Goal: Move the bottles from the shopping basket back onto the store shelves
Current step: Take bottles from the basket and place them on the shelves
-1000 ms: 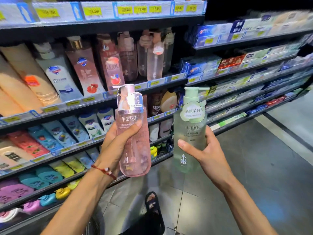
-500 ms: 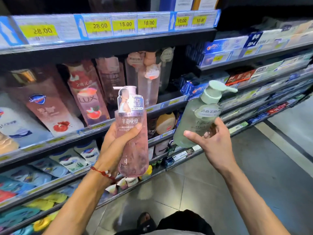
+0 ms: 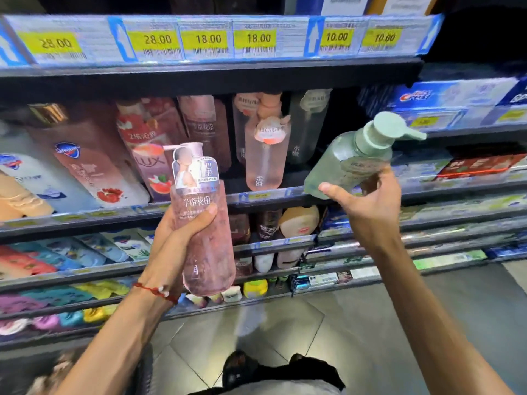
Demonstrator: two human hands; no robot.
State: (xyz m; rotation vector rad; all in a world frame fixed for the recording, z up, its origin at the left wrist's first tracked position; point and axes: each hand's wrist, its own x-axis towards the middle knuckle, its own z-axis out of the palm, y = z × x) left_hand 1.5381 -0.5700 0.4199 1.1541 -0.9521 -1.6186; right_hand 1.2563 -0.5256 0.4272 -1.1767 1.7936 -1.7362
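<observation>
Gripping pink bottle (image 3: 204, 220) upright in left hand (image 3: 176, 243), right hand (image 3: 368, 203) now tilting green bottle (image 3: 350, 161) further toward shelf (image 3: 256, 196)

The light is bright and even on the shelves (image 3: 199, 78). The edges are blurred and curved; the upper right corner is dark.

In front of me the black shelves (image 3: 285, 195) run in tiers; the upper edge carries yellow price tags (image 3: 258, 38) reading 28.00, 18.00 and 10.00; the tier below holds a pale pink pump bottle (image 3: 266, 155) upright beside a Lux bottle (image 3: 148, 155); toothpaste boxes (image 3: 445, 94) fill the right tiers; grey floor tiles (image 3: 256, 337) lie beneath.
</observation>
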